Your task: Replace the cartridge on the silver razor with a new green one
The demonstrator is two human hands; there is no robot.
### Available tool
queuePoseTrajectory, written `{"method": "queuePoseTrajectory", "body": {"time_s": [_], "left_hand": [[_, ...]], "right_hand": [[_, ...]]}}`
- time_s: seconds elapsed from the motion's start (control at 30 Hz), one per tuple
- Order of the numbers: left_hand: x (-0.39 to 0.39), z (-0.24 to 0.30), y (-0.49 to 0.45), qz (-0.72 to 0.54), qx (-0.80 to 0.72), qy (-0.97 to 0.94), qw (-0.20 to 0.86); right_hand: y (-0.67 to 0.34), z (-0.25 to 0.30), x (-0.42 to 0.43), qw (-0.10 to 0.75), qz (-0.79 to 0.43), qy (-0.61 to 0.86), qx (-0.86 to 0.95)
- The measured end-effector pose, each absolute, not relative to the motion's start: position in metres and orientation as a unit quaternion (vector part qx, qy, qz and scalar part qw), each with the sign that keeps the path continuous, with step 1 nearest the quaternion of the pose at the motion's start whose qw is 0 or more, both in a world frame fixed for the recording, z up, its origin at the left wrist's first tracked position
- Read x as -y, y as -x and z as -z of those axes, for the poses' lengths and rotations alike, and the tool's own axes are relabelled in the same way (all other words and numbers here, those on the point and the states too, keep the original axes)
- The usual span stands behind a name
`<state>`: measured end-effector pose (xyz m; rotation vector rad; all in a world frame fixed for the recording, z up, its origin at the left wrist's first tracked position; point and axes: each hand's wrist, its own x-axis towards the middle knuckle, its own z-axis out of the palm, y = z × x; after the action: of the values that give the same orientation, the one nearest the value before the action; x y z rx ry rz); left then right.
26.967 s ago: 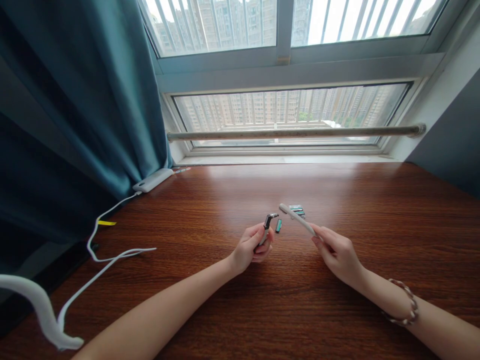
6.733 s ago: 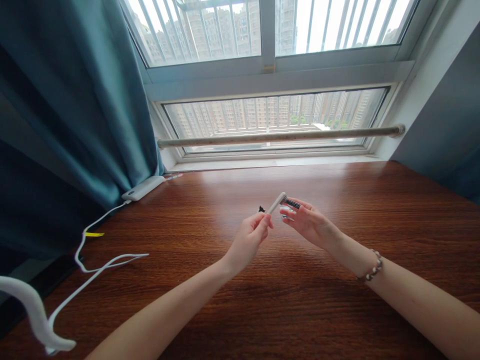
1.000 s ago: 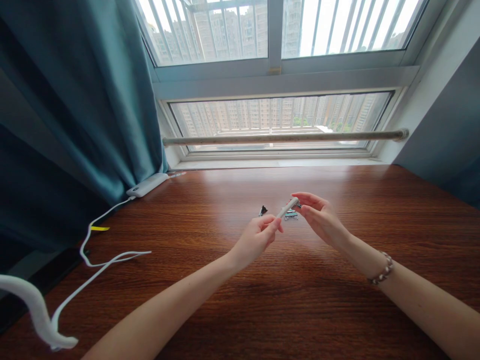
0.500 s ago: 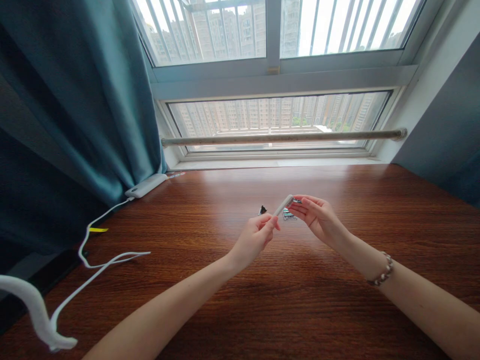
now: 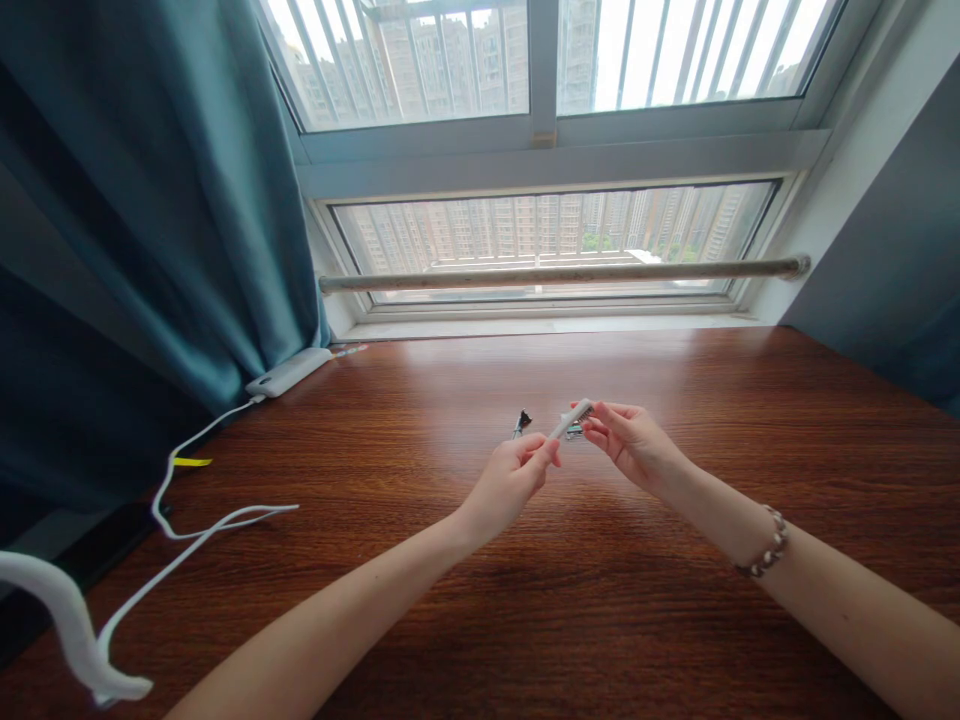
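My left hand (image 5: 517, 475) pinches the lower end of a slim white handle (image 5: 568, 419) with a row of dark, comb-like teeth at its far end. The handle tilts up to the right above the tabletop. At that toothed end, the thumb and fingers of my right hand (image 5: 630, 445) are closed together; whatever lies between them is too small to make out. Several small, shiny metal pieces (image 5: 574, 431) lie on the table behind the handle, partly covered by my fingers. Beyond my left hand is a small black and silver piece (image 5: 522, 422).
The brown wooden table (image 5: 420, 620) reaches back to a window with a horizontal rail (image 5: 562, 275). On the left are a white power strip (image 5: 289, 373), its white cable (image 5: 161, 490), a yellow strip (image 5: 192, 462), a curved white stand (image 5: 71, 610) and a blue curtain (image 5: 165, 200).
The fingertips of my right hand have moved slightly left and lower, closer against the toothed end. My left hand keeps its grip on the white handle, almost unmoved.
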<state>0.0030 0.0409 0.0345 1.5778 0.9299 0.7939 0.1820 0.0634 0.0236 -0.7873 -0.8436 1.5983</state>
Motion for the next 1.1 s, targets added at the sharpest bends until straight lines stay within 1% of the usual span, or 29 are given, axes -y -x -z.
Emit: {"method": "queuePoseTrajectory", "body": {"time_s": [0.23,0.43,0.7,0.8,1.0,1.1], "left_hand": [[-0.0424,-0.0346,-0.0025,-0.35,-0.406,-0.662,0.524],[-0.0434,-0.037,-0.0022,-0.38,-0.404,-0.628,0.546],[-0.041,-0.0365,-0.0019,-0.379,-0.383,-0.639,0.548],[-0.0411,-0.0363,-0.0017,-0.377,-0.389,-0.641,0.543],[-0.0408,-0.0394,-0.003,-0.38,-0.391,-0.634,0.548],[-0.041,-0.0392,-0.0033,-0.393,-0.389,-0.614,0.563]], "right_hand": [[-0.1798,-0.0299,-0.0615,0.584,-0.645,0.332,0.364],[-0.1786,-0.0318,-0.0574,0.57,-0.662,0.319,0.368],[-0.1787,-0.0306,-0.0565,0.598,-0.636,0.325,0.364],[-0.1791,-0.0309,-0.0558,0.585,-0.644,0.328,0.367],[-0.179,-0.0294,-0.055,0.529,-0.679,0.326,0.39],[-0.1789,-0.0292,-0.056,0.529,-0.667,0.334,0.404]]}}
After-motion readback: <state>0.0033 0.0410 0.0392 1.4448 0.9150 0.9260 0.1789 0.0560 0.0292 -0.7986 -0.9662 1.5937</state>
